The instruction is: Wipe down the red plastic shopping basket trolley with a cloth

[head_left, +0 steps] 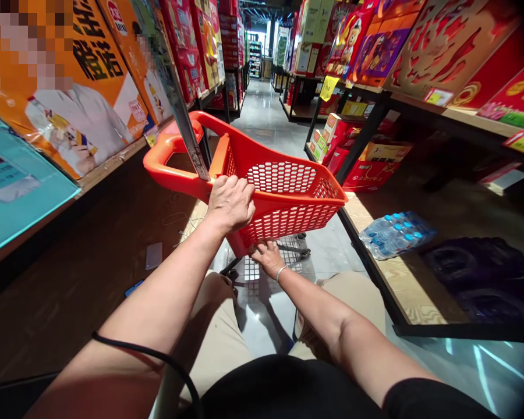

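Observation:
A red plastic shopping cart (283, 218) with a honeycomb-holed basket stands in front of me, its looped handle (168, 171) pointing left. My left hand (231, 201) is closed over the near rim of the basket beside the handle. Lower down, my right hand (267, 258) has its fingers curled on the bottom edge of the basket; their tips are partly hidden. A slanted grey metal bar (186, 125) crosses in front of the handle, its lower end close to my left hand. Part of the dark wheeled base (303, 253) shows beneath the basket.
Shelves with orange boxes (109, 105) line the left, with a phone-like slab (154, 256) below. On the right, a low wooden shelf (413, 297) holds shrink-wrapped bottles (395, 234) under red gift boxes (454, 52). A tiled aisle (262, 102) runs ahead. A black cable (144, 349) crosses my left arm.

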Action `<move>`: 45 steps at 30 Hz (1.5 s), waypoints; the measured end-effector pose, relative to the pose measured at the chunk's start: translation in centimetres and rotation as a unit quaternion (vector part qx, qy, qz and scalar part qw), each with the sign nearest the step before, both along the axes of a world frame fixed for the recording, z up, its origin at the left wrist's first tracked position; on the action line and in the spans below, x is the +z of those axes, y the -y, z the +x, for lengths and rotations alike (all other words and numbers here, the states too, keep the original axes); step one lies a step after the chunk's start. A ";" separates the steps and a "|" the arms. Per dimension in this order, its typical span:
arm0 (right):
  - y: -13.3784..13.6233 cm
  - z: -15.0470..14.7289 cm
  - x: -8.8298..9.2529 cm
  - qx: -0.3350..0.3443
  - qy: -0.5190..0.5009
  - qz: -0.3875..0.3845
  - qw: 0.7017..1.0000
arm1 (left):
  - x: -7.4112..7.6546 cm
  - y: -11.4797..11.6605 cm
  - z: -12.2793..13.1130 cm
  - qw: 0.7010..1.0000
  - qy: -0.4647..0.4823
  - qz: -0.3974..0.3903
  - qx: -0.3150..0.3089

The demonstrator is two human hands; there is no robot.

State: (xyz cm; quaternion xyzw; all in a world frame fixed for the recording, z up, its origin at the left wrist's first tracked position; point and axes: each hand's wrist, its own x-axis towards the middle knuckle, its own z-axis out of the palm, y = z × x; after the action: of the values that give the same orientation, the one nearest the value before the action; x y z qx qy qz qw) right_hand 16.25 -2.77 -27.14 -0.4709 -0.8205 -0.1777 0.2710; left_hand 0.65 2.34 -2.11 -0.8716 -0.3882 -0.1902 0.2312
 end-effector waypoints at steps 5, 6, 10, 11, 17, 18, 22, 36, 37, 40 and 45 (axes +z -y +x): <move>-1.5 2.7 5.9 -0.015 -0.070 0.063 0.995 | 0.1 0.1 0.0 1.000 -0.008 0.005 0.001; -2.1 3.4 7.6 -0.024 -0.091 0.079 0.992 | 0.2 0.1 0.0 1.000 -0.008 0.005 0.000; -3.2 5.6 10.4 -0.068 -0.133 0.089 0.985 | 0.2 0.1 0.0 1.000 -0.002 0.005 -0.002; -3.1 5.9 9.8 -0.074 -0.131 0.084 0.985 | 0.2 0.1 0.0 1.000 -0.001 0.005 -0.001; -0.7 5.9 3.0 -0.109 -0.080 -0.023 0.991 | 0.2 0.0 0.0 1.000 -0.012 0.018 0.003; -0.5 6.0 2.7 -0.106 -0.075 -0.034 0.991 | 0.2 0.0 -0.1 1.000 -0.014 0.022 0.001; -0.5 8.1 5.4 -0.096 -0.096 -0.006 0.991 | 0.1 -0.1 -0.3 0.999 -0.017 0.037 -0.006; -0.4 11.0 3.4 -0.160 -0.136 -0.068 0.975 | 0.0 0.0 -0.2 1.000 -0.013 0.015 0.007; -0.3 11.3 3.7 -0.153 -0.137 -0.065 0.976 | 0.0 0.0 -0.2 1.000 -0.015 0.017 0.006; -0.5 13.3 7.0 -0.154 -0.169 0.004 0.973 | 0.0 0.0 -0.3 1.000 -0.013 0.022 0.004; -1.3 17.4 10.9 -0.217 -0.238 0.090 0.942 | -0.1 0.0 -0.3 1.000 0.007 0.016 -0.007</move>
State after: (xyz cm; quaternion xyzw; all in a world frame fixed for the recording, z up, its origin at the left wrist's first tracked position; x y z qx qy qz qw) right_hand 33.63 -1.46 -16.22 -0.6399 -0.5902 -0.1883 0.4546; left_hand 0.39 2.29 -2.19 -0.8693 -0.3804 -0.2044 0.2407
